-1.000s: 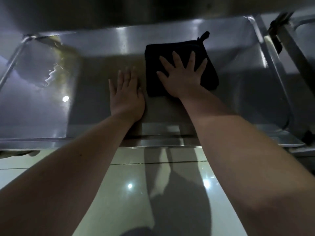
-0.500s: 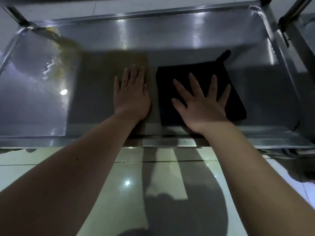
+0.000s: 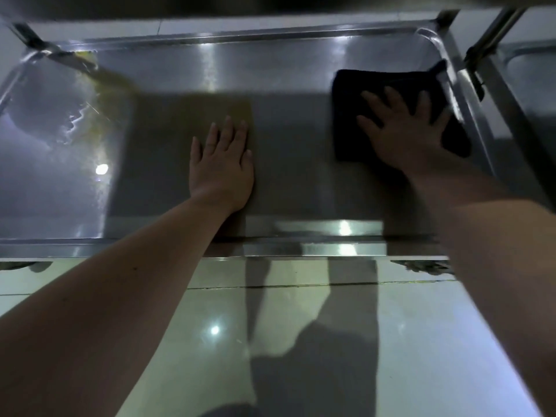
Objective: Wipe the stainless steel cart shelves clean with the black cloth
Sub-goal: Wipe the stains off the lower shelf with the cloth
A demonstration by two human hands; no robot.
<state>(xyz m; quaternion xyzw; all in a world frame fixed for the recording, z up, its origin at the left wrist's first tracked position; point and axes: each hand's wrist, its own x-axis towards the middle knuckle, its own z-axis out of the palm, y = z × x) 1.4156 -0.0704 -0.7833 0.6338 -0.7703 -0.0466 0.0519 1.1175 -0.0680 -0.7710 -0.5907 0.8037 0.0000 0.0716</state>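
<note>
A stainless steel cart shelf (image 3: 285,70) with a raised rim fills the upper half of the head view. The folded black cloth (image 3: 355,85) lies at the shelf's right end, its hanging loop against the right rim. My right hand (image 3: 403,130) presses flat on the cloth with fingers spread. Flat on the bare steel near the shelf's middle rests my left hand (image 3: 221,164), fingers straight and together. Part of the cloth is hidden under my right hand.
A wet yellowish smear (image 3: 90,94) spreads over the shelf's left part. Cart posts (image 3: 493,34) rise at the right, with another steel tray (image 3: 529,64) beyond. An upper shelf (image 3: 270,4) overhangs at the top. Glossy floor tiles (image 3: 210,326) lie below the front rim.
My right hand has slid the cloth from the shelf's middle to its right end. My left hand has stayed flat in about the same place.
</note>
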